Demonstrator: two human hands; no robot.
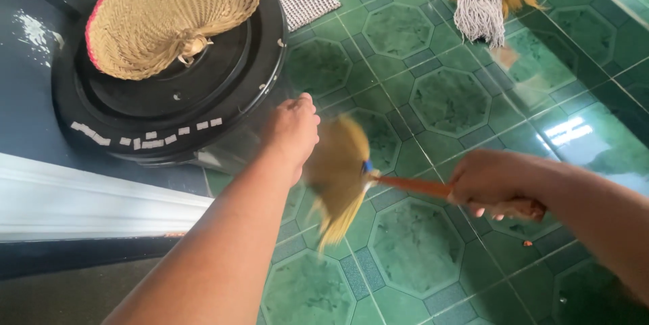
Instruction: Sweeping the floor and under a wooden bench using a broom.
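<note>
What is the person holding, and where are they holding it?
The right hand grips a small broom by its orange handle. The left hand holds nothing.

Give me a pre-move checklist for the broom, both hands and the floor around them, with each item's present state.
1. Right hand closed on the broom handle: ok.
2. Broom head sharp enough to judge floor contact: cannot tell, it is blurred.
3. Left hand apart from the broom head: cannot tell, they overlap in the head view.
4. Black drum beside the left hand, touching or apart: cannot tell.
5. Mop away from both hands: ok.
6. Crumb on the floor: not ok.
</note>
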